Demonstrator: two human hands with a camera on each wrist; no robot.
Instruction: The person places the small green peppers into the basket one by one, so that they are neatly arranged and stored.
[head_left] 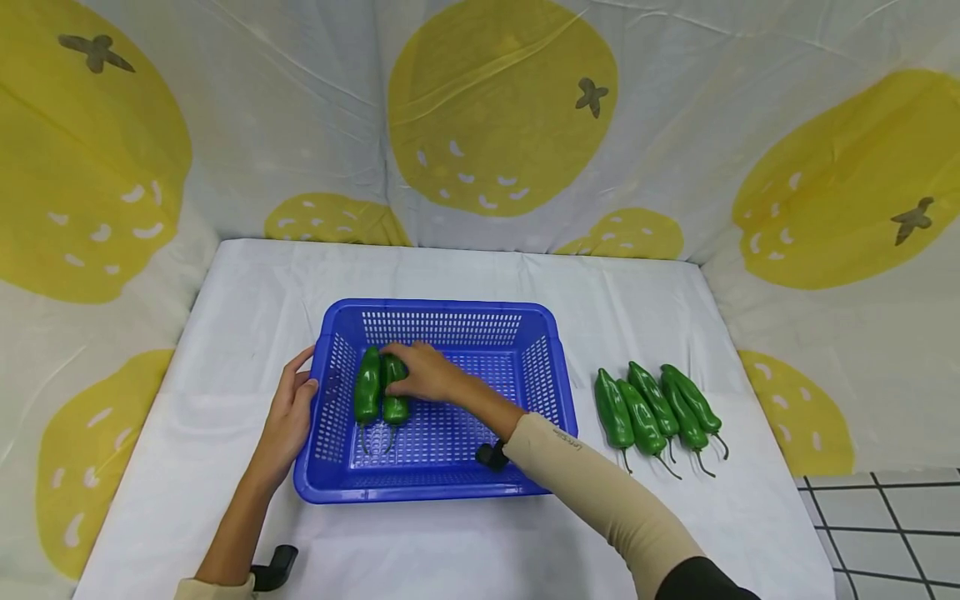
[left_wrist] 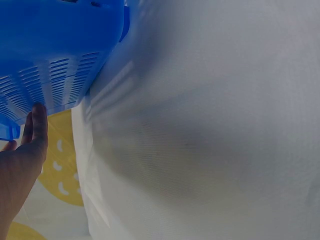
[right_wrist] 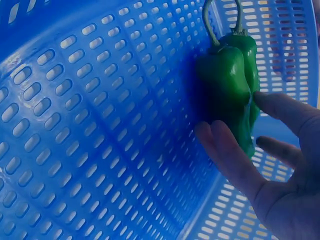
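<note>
A blue plastic basket point(head_left: 435, 493) with slotted walls sits on the white-covered table. Inside it, towards the left, two green peppers lie side by side, stems towards the near side. My right hand point(head_left: 429, 372) reaches into the basket and holds the right-hand green pepper point(head_left: 395, 408) between thumb and fingers. The other green pepper point(head_left: 367, 387) lies just left of it. In the right wrist view, the thumb and fingers stand on either side of the nearer pepper point(right_wrist: 225, 75). My left hand point(head_left: 291, 412) rests against the basket's left side from outside, its fingers fairly straight on the slotted wall point(left_wrist: 60, 75).
Right of the basket, several green peppers point(head_left: 645, 417) lie in a loose row on the white cloth point(head_left: 480, 550). Cloth walls printed with yellow fruit point(head_left: 502, 108) stand behind and at both sides. Tiled floor point(head_left: 892, 533) shows at the lower right.
</note>
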